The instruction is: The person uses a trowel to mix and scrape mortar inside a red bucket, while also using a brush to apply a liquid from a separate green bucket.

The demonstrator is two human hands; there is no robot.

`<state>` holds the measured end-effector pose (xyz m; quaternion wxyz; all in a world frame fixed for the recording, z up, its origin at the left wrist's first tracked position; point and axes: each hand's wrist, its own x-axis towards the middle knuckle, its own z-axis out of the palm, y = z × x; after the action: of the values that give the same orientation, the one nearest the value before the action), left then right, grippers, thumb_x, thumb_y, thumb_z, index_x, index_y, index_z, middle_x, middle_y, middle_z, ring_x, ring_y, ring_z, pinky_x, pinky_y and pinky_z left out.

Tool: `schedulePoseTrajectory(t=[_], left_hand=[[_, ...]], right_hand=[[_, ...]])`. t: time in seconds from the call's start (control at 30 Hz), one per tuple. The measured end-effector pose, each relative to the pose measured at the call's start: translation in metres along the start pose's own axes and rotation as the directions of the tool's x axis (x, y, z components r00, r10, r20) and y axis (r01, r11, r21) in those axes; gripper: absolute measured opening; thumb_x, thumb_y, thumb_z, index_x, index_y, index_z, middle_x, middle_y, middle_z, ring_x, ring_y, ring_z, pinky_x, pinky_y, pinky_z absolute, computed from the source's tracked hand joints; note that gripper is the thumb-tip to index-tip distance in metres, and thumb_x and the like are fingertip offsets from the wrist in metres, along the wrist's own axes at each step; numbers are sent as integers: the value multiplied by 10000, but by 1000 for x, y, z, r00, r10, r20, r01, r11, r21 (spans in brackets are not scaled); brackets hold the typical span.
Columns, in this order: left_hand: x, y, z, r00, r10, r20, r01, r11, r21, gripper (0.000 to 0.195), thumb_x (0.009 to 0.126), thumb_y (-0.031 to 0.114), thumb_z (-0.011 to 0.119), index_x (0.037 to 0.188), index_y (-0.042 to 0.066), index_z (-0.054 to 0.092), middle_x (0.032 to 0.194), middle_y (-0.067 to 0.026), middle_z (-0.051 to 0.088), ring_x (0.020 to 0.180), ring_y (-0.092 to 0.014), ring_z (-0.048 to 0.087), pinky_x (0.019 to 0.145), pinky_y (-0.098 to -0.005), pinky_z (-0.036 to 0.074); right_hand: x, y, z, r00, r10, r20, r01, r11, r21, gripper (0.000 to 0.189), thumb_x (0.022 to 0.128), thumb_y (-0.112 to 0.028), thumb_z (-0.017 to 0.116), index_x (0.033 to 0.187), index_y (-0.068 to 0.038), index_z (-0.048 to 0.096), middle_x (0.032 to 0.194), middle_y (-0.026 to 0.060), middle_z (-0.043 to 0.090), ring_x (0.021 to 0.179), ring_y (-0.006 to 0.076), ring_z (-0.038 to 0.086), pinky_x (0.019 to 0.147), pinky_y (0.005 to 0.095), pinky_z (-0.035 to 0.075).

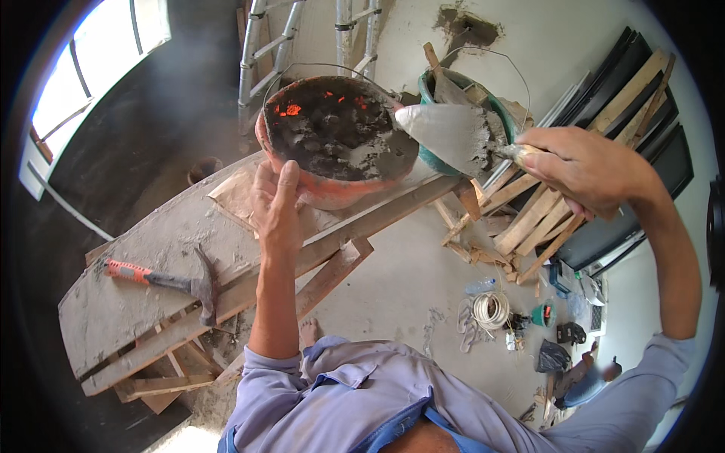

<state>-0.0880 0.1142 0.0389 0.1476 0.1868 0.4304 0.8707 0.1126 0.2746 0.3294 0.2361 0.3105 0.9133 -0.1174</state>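
Observation:
My left hand (276, 201) grips the near left rim of an orange bucket (334, 189), its thumb up along the outside. Grey wet mortar (374, 156) coats the inside of the bucket, with orange patches showing through. In my right hand (589, 167) is the handle of a pointed masonry trowel (442, 133), whose blade hangs just right of the bucket's rim. Mortar clings to the blade near the handle. Behind the trowel is a green bucket (427, 156) with a wooden-handled tool (447, 85) in it.
The orange bucket rests on a wooden plank platform (153, 317), where a claw hammer (170, 280) also lies. An aluminium ladder (269, 56) stands behind. Timber offcuts (544, 221) lean at right, beyond a cable coil (490, 310) on the floor. A person (592, 385) is at lower right.

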Motion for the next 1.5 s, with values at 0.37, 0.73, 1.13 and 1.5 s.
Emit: schedulePoseTrajectory(t=[0.37, 0.73, 1.13, 1.5], left_hand=[[-1, -1, 1, 992, 0, 126, 24, 983, -185, 271, 970, 178, 614, 1132, 11, 477, 1010, -63, 622, 885, -102, 581, 810, -249, 464], [9, -9, -10, 975, 9, 221, 22, 990, -136, 272, 984, 176, 590, 1123, -17, 459, 1040, -120, 631, 911, -147, 631, 835, -286, 512], [5, -1, -13, 979, -4, 205, 34, 989, -141, 247, 995, 177, 567, 1103, -17, 459, 1005, -134, 639, 893, -168, 651, 806, -292, 531], [8, 5, 3, 985, -11, 170, 36, 989, -144, 235, 992, 163, 561, 1115, -23, 486, 977, -93, 639, 918, -153, 641, 876, -320, 535]], right_hand=[[67, -88, -28, 874, 190, 447, -251, 965, 81, 343, 1008, -313, 346, 899, -18, 482, 596, 55, 513, 391, 135, 525, 324, 291, 459], [75, -160, 37, 970, -221, 100, 232, 729, -644, 193, 815, -74, 612, 905, 91, 570, 780, 229, 632, 768, 351, 685, 692, 418, 558], [12, -164, -18, 947, -263, -185, -23, 518, -855, 450, 773, -31, 634, 1217, -61, 564, 857, 104, 533, 774, 302, 563, 668, 424, 415], [110, -130, -11, 837, -544, 56, 294, 362, -885, 375, 745, -71, 715, 1098, -119, 598, 763, 78, 587, 714, 301, 602, 628, 410, 460]])
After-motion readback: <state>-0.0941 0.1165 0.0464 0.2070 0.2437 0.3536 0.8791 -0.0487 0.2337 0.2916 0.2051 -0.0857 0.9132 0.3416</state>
